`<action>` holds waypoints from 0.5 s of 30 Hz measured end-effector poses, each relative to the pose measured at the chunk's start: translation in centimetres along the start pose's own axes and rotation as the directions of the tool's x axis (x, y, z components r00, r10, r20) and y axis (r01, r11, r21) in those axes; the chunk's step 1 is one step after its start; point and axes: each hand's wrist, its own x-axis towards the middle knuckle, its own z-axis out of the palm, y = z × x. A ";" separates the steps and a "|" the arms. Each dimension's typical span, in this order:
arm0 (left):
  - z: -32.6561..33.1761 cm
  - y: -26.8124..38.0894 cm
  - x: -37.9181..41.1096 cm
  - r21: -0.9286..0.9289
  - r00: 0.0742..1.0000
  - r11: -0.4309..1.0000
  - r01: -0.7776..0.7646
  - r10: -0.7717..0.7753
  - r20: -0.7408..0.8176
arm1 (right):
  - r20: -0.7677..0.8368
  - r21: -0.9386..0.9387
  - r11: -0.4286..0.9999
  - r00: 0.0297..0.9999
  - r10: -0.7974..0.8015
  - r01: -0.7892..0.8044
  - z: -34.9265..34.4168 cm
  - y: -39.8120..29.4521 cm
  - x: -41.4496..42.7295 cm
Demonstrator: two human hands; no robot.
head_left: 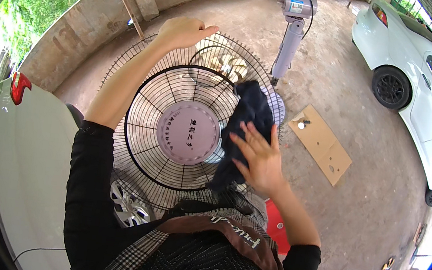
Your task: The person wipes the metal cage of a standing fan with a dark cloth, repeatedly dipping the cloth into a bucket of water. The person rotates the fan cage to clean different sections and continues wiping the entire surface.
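Observation:
A large round wire fan guard (143,127) stands before my body, with a pinkish-grey centre disc (187,132) that bears writing. At its far rim, my left hand (184,32) grips the wire edge with the thumb stretched out to the right. A dark cloth (251,102) lies over the right part of the guard. My right hand (260,159) presses on this cloth, fingers spread and palm down. Part of the cloth is hidden under that hand.
Beyond the guard, a grey fan motor (298,4) tops an upright pole (288,50). Metal fan blades (227,65) show through the wires. A flat cardboard piece (321,144) lies on the concrete floor. White cars (423,80) (28,159) flank the spot; a red seat (279,229) is beside me.

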 end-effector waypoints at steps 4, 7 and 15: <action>0.2 -0.3 0.6 0.051 0.992 0.997 0.064 -0.069 0.102 | 0.106 0.100 0.994 0.993 -0.058 0.048 2.0 -2.6 -4.3; 0.3 -0.2 0.7 0.030 0.995 0.998 0.047 -0.049 0.087 | 0.075 0.151 0.959 0.964 -0.255 0.241 3.6 -4.2 -5.0; -0.8 0.6 0.9 -0.055 1.000 0.998 -0.014 0.013 -0.008 | -0.105 0.416 0.710 0.805 -0.584 0.569 7.7 -9.2 3.6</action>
